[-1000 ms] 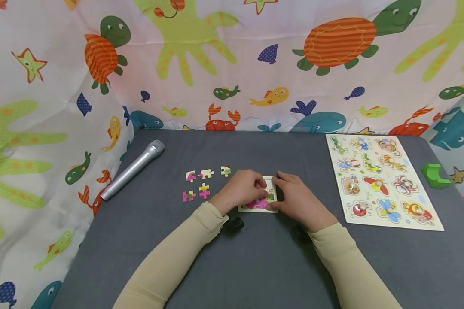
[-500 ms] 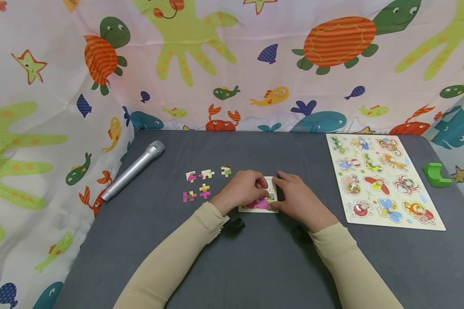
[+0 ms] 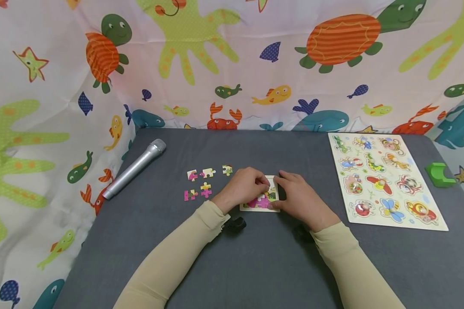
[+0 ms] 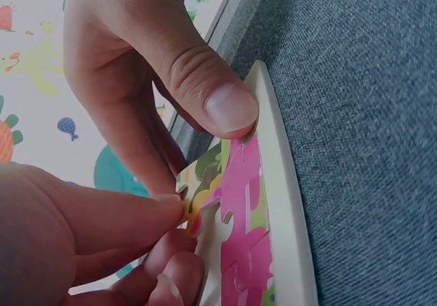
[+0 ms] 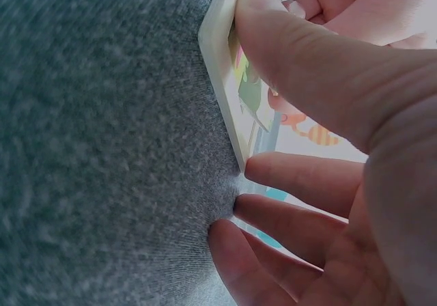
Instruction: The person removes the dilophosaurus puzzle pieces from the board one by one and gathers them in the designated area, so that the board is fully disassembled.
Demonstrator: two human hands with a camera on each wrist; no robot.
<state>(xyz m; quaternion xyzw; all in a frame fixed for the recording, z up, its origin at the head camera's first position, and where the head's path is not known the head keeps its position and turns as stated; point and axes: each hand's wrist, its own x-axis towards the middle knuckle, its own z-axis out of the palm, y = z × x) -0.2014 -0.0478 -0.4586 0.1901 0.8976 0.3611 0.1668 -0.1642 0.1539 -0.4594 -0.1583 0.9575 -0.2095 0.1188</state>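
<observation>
A small jigsaw tray [image 3: 247,209] with a pale rim lies on the table, partly filled with pink and green picture pieces. My left hand [image 3: 244,185] is over its left part. Between the thumb and fingers of that hand is a jigsaw piece [image 4: 203,191] with yellow and pink on it, tilted over the tray and partly covered by the fingertips. My right hand [image 3: 299,198] holds the tray at its right side, thumb [image 5: 263,26] on the rim and index finger [image 5: 300,176] at the far corner. Its other fingers reach toward the cloth.
Several loose jigsaw pieces [image 3: 206,190] lie left of the tray. A silver microphone [image 3: 134,168] rests at the table's left edge. At the right are a peg puzzle board [image 3: 386,180] with insect pictures and a green arched block [image 3: 440,175]. A printed curtain hangs behind.
The left fingertips have shifted slightly toward the far side of the tray, and more of the pink picture shows below them. The right hand keeps its place; the view has shifted a little.
</observation>
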